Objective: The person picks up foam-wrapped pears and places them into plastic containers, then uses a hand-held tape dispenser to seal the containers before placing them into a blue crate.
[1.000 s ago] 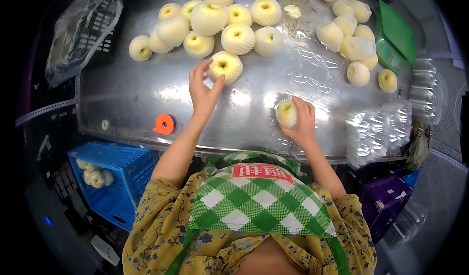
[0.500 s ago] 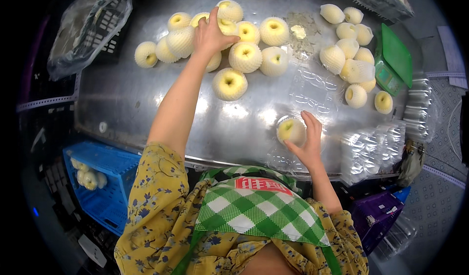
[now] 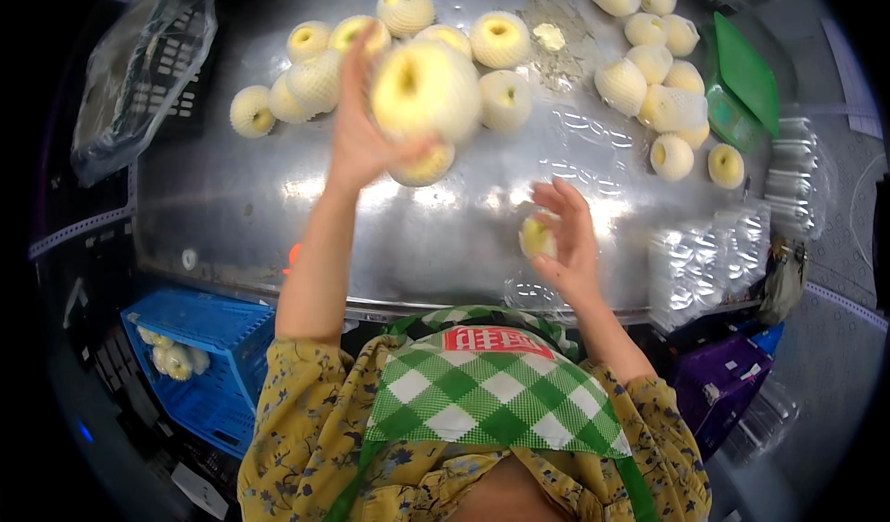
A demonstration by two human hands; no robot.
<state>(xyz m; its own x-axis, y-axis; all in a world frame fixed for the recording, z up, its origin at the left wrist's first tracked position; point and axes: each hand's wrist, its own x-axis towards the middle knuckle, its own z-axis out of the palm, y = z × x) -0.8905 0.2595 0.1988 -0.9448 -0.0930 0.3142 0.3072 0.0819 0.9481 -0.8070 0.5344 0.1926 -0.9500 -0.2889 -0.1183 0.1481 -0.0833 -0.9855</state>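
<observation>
My left hand (image 3: 357,137) is closed round a large yellow apple (image 3: 422,91) in a white foam net, lifted above the table and slightly blurred. Behind it, more netted yellow apples (image 3: 313,82) lie in a loose group, some hidden by the hand and the raised fruit. At the near middle, my right hand (image 3: 570,244) is half curled with fingers apart. It hovers against the right side of another yellow apple (image 3: 535,236), its thumb by the lower edge. That apple appears to sit in a clear plastic tray (image 3: 530,292); the hand covers part of it.
Netted apples (image 3: 619,86) are clustered at the right of the metal table (image 3: 250,211), beside a green scale (image 3: 746,82). Stacked clear plastic trays (image 3: 691,267) stand near the right edge. A blue crate (image 3: 218,374) is at lower left, a purple crate (image 3: 718,383) at lower right.
My left hand has taken a netted apple from the group and raised it toward me. My right hand has shifted slightly left, over the apple near it.
</observation>
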